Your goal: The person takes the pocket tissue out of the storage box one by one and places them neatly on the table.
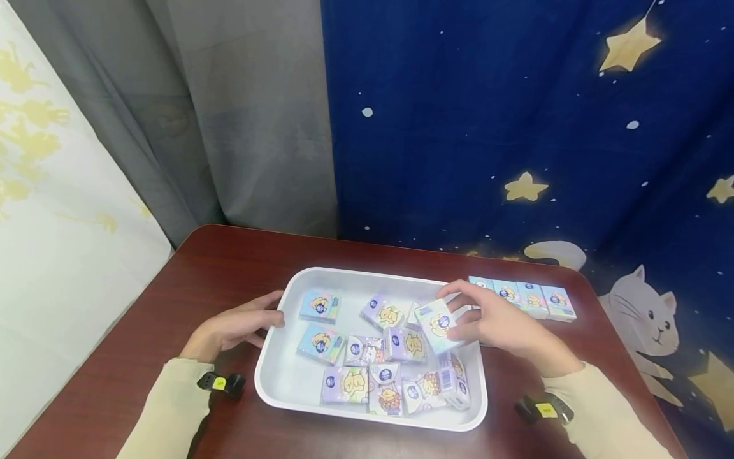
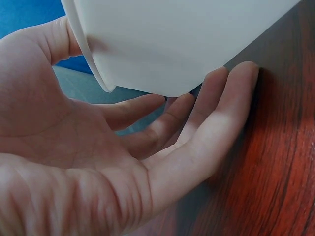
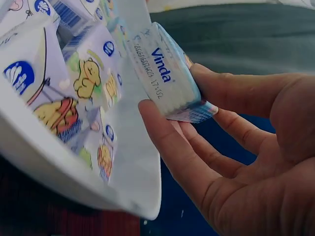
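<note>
A white plastic tray (image 1: 281, 389) holds several small tissue packs, some purple and some blue. My right hand (image 1: 496, 319) pinches a light blue tissue pack (image 1: 436, 324) above the tray's right side. In the right wrist view this pack (image 3: 165, 73) shows the word Vinda on its side, between my thumb and fingers. My left hand (image 1: 241, 324) holds the tray's left rim, its thumb over the edge. The left wrist view shows its fingers (image 2: 211, 128) curved beside the tray's outer wall (image 2: 147, 49). Inside the tray lie purple packs (image 1: 345, 384) and two blue packs (image 1: 321, 343) at the left.
A row of blue tissue packs (image 1: 532, 301) stands on the dark red table (image 1: 229, 274), behind and right of the tray. A grey curtain (image 1: 264, 115) and a blue starry curtain (image 1: 436, 127) hang behind the table.
</note>
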`<state>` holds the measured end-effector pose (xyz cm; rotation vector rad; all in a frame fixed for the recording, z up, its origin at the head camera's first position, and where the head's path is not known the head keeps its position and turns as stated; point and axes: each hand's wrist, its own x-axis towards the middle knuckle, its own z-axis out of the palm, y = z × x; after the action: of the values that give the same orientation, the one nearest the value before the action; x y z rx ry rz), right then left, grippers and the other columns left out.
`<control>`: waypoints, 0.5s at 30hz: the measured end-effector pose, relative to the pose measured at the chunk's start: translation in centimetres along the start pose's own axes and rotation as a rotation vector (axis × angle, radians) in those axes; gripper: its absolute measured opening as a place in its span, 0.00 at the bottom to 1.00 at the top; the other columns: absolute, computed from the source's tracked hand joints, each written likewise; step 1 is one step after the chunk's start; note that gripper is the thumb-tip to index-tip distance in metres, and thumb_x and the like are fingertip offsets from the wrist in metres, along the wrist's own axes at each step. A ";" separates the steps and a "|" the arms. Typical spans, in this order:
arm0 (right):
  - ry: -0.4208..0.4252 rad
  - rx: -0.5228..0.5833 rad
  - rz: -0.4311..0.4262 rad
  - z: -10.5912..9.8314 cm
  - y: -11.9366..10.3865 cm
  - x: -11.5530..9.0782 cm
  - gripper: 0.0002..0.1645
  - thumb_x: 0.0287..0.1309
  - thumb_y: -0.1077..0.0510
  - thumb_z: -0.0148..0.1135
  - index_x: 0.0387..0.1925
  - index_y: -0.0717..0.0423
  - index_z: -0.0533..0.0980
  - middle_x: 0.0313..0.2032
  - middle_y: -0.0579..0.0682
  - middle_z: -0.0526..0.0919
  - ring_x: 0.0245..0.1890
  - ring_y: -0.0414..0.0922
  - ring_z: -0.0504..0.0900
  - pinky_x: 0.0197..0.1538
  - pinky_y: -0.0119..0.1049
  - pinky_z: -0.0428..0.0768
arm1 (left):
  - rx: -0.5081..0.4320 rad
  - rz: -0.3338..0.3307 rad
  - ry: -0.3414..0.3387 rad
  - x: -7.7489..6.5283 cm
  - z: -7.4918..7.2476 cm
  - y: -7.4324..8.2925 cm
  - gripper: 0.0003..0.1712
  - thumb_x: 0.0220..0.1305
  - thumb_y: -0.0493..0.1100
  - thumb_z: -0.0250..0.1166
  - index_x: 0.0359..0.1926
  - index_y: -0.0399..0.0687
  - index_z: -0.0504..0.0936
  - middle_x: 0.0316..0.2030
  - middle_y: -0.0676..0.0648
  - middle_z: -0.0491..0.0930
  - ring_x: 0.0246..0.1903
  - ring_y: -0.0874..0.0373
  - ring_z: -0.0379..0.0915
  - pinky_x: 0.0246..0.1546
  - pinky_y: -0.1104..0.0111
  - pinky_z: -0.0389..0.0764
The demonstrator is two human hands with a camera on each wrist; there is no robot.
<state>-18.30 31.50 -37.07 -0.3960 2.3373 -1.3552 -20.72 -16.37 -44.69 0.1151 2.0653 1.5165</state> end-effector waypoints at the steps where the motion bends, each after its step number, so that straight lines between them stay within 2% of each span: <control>1: 0.000 0.039 0.004 -0.3 0.3 -0.2 0.39 0.61 0.66 0.78 0.71 0.56 0.74 0.57 0.62 0.82 0.49 0.57 0.88 0.49 0.51 0.90 | -0.001 0.001 0.000 0.0 0.0 0.0 0.49 0.68 0.41 0.65 0.86 0.42 0.54 0.57 0.38 0.84 0.49 0.43 0.85 0.49 0.44 0.89; 5: 0.006 0.166 0.009 -1.4 1.8 -1.0 0.41 0.63 0.68 0.76 0.74 0.62 0.70 0.59 0.65 0.82 0.50 0.58 0.87 0.49 0.50 0.91 | -0.006 0.005 -0.005 -0.1 0.0 0.0 0.50 0.68 0.41 0.64 0.86 0.42 0.54 0.58 0.37 0.84 0.49 0.43 0.85 0.49 0.44 0.89; 10: 0.039 0.226 -0.037 -2.9 4.2 -2.3 0.41 0.63 0.69 0.75 0.74 0.67 0.67 0.56 0.65 0.84 0.48 0.55 0.90 0.47 0.48 0.91 | -0.005 0.000 0.001 -0.2 0.0 0.2 0.50 0.67 0.40 0.64 0.86 0.42 0.54 0.57 0.37 0.84 0.49 0.43 0.85 0.49 0.44 0.89; 12: 0.056 0.245 -0.048 -3.4 5.3 -3.0 0.39 0.64 0.70 0.74 0.73 0.64 0.69 0.55 0.63 0.85 0.47 0.53 0.90 0.47 0.46 0.91 | 0.000 -0.002 0.003 -0.3 0.0 0.2 0.50 0.67 0.40 0.64 0.86 0.42 0.54 0.57 0.37 0.84 0.49 0.43 0.85 0.50 0.44 0.89; 15: 0.085 0.274 -0.040 -4.2 6.9 -3.9 0.35 0.65 0.70 0.72 0.71 0.53 0.73 0.55 0.59 0.86 0.47 0.51 0.90 0.48 0.43 0.90 | 0.006 -0.003 0.004 -0.3 0.1 0.3 0.50 0.67 0.41 0.64 0.86 0.41 0.53 0.57 0.37 0.84 0.50 0.43 0.85 0.50 0.43 0.88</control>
<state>-17.11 39.75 -40.48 -0.3080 2.1771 -1.7142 -20.52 -16.33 -44.35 0.1110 2.0725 1.5108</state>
